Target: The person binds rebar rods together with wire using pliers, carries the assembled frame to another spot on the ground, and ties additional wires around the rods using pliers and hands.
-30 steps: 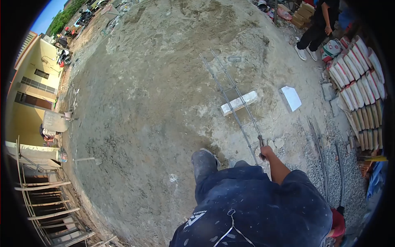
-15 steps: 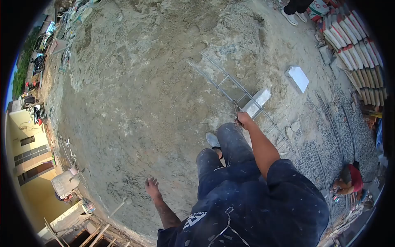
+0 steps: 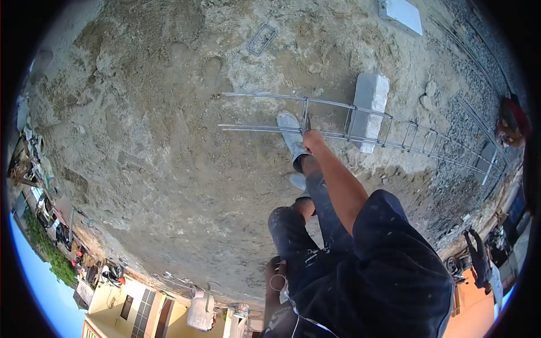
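Observation:
My right hand point(image 3: 313, 139) is closed around the handles of dark pincers point(image 3: 307, 116), whose head reaches the lower bars of a long rebar cage point(image 3: 400, 121). The cage is a ladder-like frame of steel bars with tied stirrups. It lies across a pale block point(image 3: 369, 110), its open bar ends over bare ground and my shoe point(image 3: 289, 128). My left hand point(image 3: 274, 273) hangs low in shade beside my thigh; its fingers are not clear.
A loose rectangular stirrup point(image 3: 262, 39) lies on the rough ground point(image 3: 169, 152). Another pale block point(image 3: 401, 16) is at the top. Beyond the cage are gravel point(image 3: 451, 163), long bars point(image 3: 479, 121) and a crouching person point(image 3: 514, 121). Another person point(image 3: 483, 262) stands lower right.
My view has turned, so the cage now runs nearly level across it. My right hand with the pincers has come to the cage near a stirrup. My left hand has drawn back towards my body.

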The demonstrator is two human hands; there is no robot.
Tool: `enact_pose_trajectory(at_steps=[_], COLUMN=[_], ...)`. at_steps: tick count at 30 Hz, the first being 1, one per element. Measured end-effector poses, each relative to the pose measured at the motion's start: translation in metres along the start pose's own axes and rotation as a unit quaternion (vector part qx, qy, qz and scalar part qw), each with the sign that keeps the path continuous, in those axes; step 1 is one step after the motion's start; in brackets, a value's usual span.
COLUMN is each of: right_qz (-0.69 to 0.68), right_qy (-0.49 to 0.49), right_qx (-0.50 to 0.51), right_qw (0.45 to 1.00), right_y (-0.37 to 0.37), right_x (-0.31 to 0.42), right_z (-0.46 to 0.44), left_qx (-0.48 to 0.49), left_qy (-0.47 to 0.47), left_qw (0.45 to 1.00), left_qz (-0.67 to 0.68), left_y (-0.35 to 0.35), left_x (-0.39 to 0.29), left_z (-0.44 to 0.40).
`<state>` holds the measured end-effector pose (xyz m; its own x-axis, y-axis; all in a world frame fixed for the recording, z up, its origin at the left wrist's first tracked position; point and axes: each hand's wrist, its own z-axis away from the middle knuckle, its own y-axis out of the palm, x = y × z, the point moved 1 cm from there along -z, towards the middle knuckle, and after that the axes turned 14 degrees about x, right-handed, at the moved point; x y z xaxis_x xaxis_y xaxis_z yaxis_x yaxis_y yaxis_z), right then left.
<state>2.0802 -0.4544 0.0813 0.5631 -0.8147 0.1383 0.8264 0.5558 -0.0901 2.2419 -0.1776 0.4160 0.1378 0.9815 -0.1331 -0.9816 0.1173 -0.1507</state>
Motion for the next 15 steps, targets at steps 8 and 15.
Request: enact_pose_trajectory(at_steps=[8,15], right_qz=[-0.194,-0.255], right_qy=[0.023,-0.128], right_qx=[-0.085,-0.106], right_qw=[0.977,0.953], right_y=[-0.032,0.019], right_x=[-0.059,-0.098], right_z=[0.053,0.143], left_qx=[-0.047,0.062], left_qy=[0.039,0.159], left_qw=[0.995,0.982], left_qz=[0.081,-0.079], left_y=[-0.114,-0.068], left_x=[-0.076,-0.152], left_z=[-0.051,-0.158])
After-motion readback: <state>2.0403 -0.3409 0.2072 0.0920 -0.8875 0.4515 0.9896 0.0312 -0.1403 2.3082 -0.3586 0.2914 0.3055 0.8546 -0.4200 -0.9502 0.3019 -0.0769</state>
